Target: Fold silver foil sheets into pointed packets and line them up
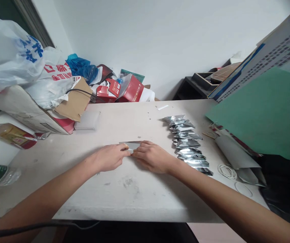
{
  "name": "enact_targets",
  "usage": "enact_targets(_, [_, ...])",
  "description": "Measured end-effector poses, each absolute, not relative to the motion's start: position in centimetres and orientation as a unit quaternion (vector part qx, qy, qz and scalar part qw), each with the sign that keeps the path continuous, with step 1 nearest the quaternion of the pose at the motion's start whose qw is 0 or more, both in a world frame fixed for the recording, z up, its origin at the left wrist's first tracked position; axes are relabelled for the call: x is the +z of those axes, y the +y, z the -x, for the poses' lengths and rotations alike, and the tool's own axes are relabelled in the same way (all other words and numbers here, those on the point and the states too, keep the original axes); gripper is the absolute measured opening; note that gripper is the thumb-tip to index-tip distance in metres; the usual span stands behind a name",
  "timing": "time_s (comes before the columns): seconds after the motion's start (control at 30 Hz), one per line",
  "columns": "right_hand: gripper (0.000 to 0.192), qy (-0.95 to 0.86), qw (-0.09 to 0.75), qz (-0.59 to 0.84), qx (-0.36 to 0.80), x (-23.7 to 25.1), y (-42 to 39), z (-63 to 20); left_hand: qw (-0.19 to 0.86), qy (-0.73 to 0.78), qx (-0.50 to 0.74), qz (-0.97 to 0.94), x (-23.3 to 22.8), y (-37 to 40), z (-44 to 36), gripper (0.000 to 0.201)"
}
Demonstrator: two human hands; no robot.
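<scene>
Both my hands meet at the middle of the table over a small flat grey bag [132, 145], much of it hidden under the fingers. My left hand [111, 157] pinches its left side between thumb and fingers. My right hand [152, 157] is closed on its right side, with the fingertips close to those of the left. To the right of my right hand lies an overlapping row of several shiny silver foil packets [188, 143]. A stack of flat translucent bags [86, 120] sits to the left, beyond my left hand.
Plastic bags [10, 57] and a cardboard box [30, 108] crowd the left side, near two bottles [13, 135]. Red boxes [132, 89] lie behind the table. On the right are a green board [269, 111], a grey sleeve [236, 157] and a coiled white cable [226, 172].
</scene>
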State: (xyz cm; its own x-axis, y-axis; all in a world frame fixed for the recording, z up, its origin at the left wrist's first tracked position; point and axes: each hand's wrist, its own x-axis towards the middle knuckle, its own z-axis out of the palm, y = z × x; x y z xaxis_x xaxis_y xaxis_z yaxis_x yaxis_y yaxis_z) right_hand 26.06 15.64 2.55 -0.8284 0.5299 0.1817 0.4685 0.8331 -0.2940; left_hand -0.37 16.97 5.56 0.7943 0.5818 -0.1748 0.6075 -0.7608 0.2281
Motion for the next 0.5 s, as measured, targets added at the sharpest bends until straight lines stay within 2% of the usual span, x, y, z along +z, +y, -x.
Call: enact_targets(0.5, [0.040, -0.936, 0.159, 0.273, 0.157, 1.7, 15.3, -27.0, 0.159, 0.289, -0.006, -0.944, 4.8, 17.4, 1.7, 0.043])
